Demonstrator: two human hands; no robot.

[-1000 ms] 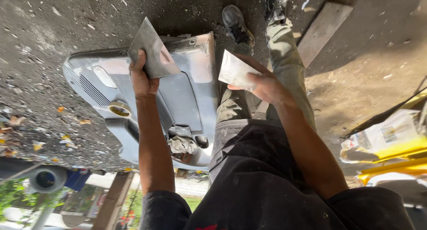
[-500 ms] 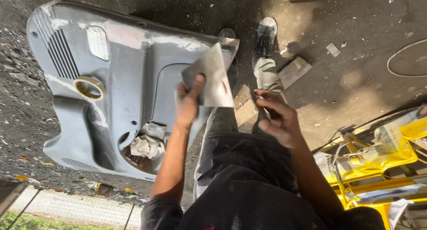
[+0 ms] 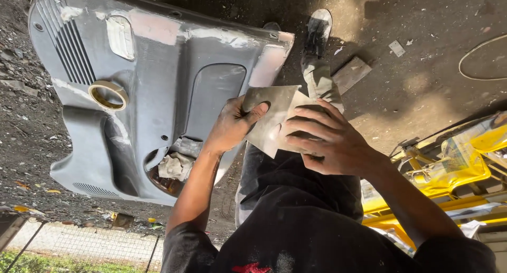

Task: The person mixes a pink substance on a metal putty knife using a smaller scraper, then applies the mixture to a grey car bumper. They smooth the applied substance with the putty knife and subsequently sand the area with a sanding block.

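Left hand [image 3: 232, 126] and right hand [image 3: 330, 141] both clamped on grey sandpaper sheet [image 3: 270, 120], held in air above grey car door panel [image 3: 158, 93] lying on dirt ground [image 3: 422, 67]; thin, limp, light, probably gritty; best pinched at edges.

An outdoor vehicle repair yard: a grey car door panel [image 3: 153, 93] lies on the littered dirt ground [image 3: 422, 67], with yellow vehicle bodywork [image 3: 454, 172] at right.
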